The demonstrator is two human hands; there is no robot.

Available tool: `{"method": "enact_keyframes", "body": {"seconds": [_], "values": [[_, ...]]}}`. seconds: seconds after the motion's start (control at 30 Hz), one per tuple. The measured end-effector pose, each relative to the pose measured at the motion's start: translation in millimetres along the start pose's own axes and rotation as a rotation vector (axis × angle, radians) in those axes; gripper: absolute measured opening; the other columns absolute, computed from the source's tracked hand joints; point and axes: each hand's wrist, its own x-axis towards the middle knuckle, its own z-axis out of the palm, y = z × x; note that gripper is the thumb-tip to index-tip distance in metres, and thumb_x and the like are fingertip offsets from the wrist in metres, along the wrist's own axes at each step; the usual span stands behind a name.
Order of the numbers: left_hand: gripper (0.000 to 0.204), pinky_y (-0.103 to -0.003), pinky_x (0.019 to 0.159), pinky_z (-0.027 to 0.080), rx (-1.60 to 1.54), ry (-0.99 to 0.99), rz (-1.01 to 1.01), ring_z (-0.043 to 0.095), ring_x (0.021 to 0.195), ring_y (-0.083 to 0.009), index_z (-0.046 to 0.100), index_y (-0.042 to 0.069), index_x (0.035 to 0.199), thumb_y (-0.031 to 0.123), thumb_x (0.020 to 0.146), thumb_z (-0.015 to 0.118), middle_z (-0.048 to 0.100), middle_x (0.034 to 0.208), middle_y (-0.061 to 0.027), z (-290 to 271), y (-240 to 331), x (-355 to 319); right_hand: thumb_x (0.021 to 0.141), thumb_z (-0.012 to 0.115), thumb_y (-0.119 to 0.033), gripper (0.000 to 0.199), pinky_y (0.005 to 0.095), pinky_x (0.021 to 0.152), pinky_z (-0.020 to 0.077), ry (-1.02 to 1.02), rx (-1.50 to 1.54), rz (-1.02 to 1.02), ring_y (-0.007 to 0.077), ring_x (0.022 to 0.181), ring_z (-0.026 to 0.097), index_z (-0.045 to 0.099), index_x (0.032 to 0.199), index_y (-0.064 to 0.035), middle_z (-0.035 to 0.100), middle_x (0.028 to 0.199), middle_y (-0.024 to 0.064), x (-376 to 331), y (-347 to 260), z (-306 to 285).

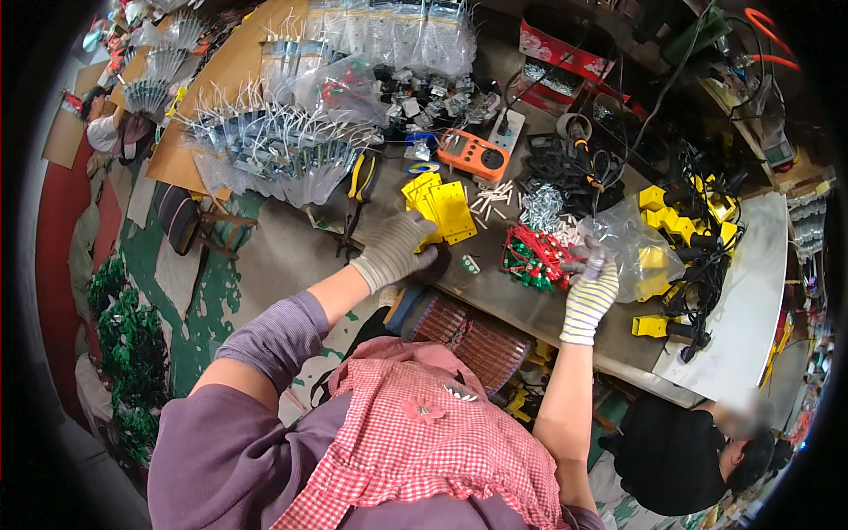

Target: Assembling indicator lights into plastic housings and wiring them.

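My left hand [395, 250], in a striped grey work glove, is at the near left edge of a small pile of flat yellow plates [454, 213]. Its fingers and thumb close on the corner of one plate. My right hand [590, 298], in a white striped glove with grey fingertips, is beside a heap of small red and green wired parts [535, 257]. Its fingers are apart, and nothing shows between them. A clear plastic bag [623, 243] lies against that hand's far side. Between the hands lies a small green and white piece [470, 264].
Beyond the plates are an orange meter [473, 155], yellow-handled pliers [360, 179] and loose screws [541, 210]. Bundled wired metal parts [274, 155] fill the far left. Yellow housings with black cords [676, 221] crowd the right. A person in black [676, 455] sits at lower right.
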Motion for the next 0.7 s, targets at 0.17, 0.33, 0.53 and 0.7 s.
{"method": "enact_keyframes", "body": {"seconds": [0.17, 0.33, 0.53, 0.7], "values": [[0.044, -0.042, 0.08, 0.05, 0.216, -0.243, 0.009, 0.058, 0.096, -0.0325, 0.062, 0.009, 0.106, 0.026, 0.069, 0.077, 0.059, 0.1, -0.0127, 15, 17, 2, 0.097, 0.051, -0.041, 0.046, 0.0209, 0.038, 0.0379, -0.079, 0.631, 0.527, 0.0112, 0.045, 0.048, 0.055, 0.112, 0.0018, 0.058, 0.065, 0.0057, -15, 0, -10], [0.034, -0.042, 0.079, 0.05, 0.05, -0.205, 0.011, 0.061, 0.09, -0.0319, 0.062, 0.008, 0.098, 0.023, 0.071, 0.076, 0.062, 0.092, -0.0132, 27, 1, -3, 0.082, 0.066, -0.039, 0.053, 0.023, 0.057, 0.0455, -0.928, 0.343, 0.723, 0.0123, 0.064, 0.061, 0.06, 0.112, 0.0034, 0.065, 0.078, 0.0061, -74, -44, -31], [0.034, -0.029, 0.065, 0.052, -0.61, -0.45, -0.288, 0.065, 0.072, -0.0136, 0.064, 0.001, 0.106, 0.025, 0.083, 0.071, 0.069, 0.089, -0.0093, 13, 38, 20, 0.091, 0.06, -0.007, 0.033, 0.0305, 0.098, 0.0427, -1.38, 0.098, 0.353, 0.0167, 0.109, 0.057, 0.056, 0.122, -0.0003, 0.063, 0.117, 0.0069, -165, -14, -48], [0.032, -0.023, 0.058, 0.05, -0.897, -0.682, -0.298, 0.064, 0.067, -0.011, 0.062, 0.0, 0.11, 0.025, 0.091, 0.063, 0.069, 0.087, -0.0065, 11, 91, 70, 0.083, 0.069, -0.002, 0.032, 0.0306, 0.093, 0.0483, -1.174, 0.163, 0.653, 0.0165, 0.103, 0.059, 0.062, 0.114, -0.0015, 0.064, 0.112, 0.0069, -197, 14, -75]]}}
